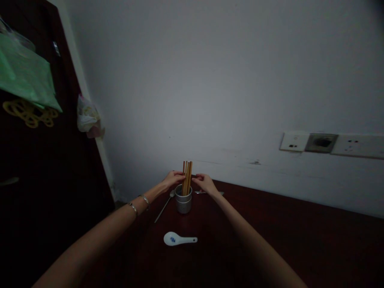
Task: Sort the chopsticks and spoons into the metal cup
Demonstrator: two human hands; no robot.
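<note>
A bundle of wooden chopsticks (187,178) stands upright in a grey cylindrical holder (183,205) on the dark red table. My left hand (174,179) reaches in from the left, its fingertips closed at the left side of the bundle, above the holder's rim. On the other side, my right hand (205,184) is held close to the chopsticks with thumb and fingers apart; a small gap shows between them and the bundle. A long-handled metal spoon (165,207) lies left of the holder. In front is a white soup spoon (180,239) with a blue mark.
Partly beneath my right wrist lies a shiny metal utensil (200,192). The table (270,224) meets a pale wall (195,88) with socket panels (319,143) at right. Bags, one of them green (27,72), hang by the dark door at left.
</note>
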